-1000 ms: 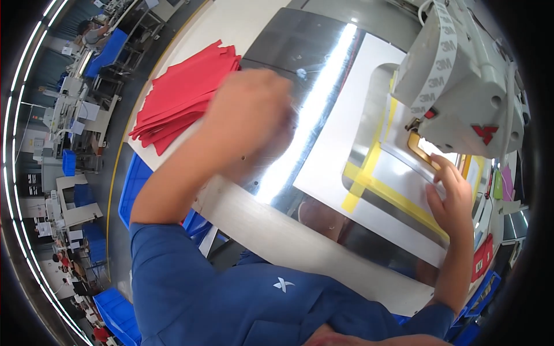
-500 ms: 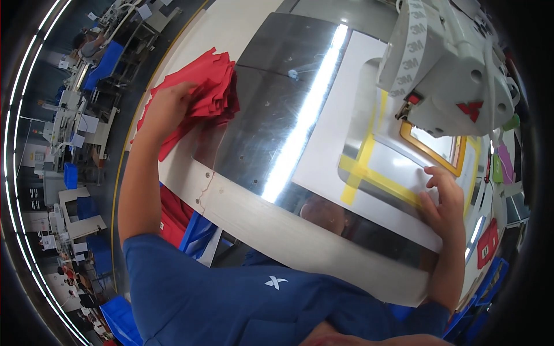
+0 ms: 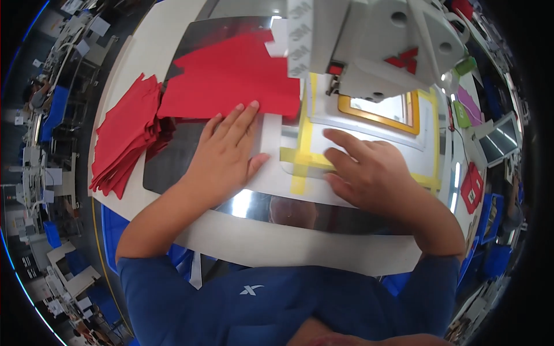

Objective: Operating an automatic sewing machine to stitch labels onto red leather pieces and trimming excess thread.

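Note:
A single red fabric piece (image 3: 234,78) lies spread over the metal plate, its right end reaching under the sewing machine head (image 3: 369,46). The fingertips of my left hand (image 3: 228,147) rest at the cloth's near edge, with the fingers stretched out flat. To the right, my right hand (image 3: 369,167) hovers or rests over the yellow-taped template (image 3: 300,153), its fingers apart and nothing in them. Beyond it, an amber-rimmed frame (image 3: 344,106) sits beneath the machine head. A stack of red fabric pieces (image 3: 124,135) lies on the left of the table.
The white table edge (image 3: 300,245) curves in front of me. At the right are a red piece with a pale label (image 3: 472,187), a dark screen (image 3: 499,141) and blue bins (image 3: 490,222). Other workstations line the aisle at far left.
My left hand has moved right from the stack, and a red piece now lies spread on the plate. My right hand has shifted left over the template. The whole view has turned.

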Tool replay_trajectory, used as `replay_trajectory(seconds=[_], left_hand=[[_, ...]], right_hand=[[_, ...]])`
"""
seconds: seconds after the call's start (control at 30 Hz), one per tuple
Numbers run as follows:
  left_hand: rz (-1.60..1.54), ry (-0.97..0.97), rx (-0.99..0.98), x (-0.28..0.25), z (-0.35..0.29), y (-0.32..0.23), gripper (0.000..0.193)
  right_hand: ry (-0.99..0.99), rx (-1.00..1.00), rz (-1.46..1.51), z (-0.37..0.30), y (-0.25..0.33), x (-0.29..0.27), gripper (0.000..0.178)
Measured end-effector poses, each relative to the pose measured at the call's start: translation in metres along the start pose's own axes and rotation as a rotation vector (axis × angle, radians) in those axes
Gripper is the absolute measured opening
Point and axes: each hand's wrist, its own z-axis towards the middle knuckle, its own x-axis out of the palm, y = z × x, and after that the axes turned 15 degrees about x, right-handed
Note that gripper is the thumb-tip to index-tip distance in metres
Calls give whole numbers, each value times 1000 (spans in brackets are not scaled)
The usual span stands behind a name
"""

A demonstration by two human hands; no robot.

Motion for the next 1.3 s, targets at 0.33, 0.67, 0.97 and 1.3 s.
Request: replay_trajectory(seconds=[0.33, 0.67, 0.97, 1.3], left_hand=[[-25, 77, 60, 14, 15, -16, 88], [23, 125, -13, 13, 5, 1, 91], [12, 168, -15, 9, 11, -14, 95], [21, 165, -8, 8, 6, -14, 97]], right_hand=[[61, 50, -106, 20, 11, 39, 55], [122, 118, -266, 17, 10, 40, 57], [6, 64, -122, 11, 10, 45, 57], [27, 88, -93, 12, 9, 50, 52]])
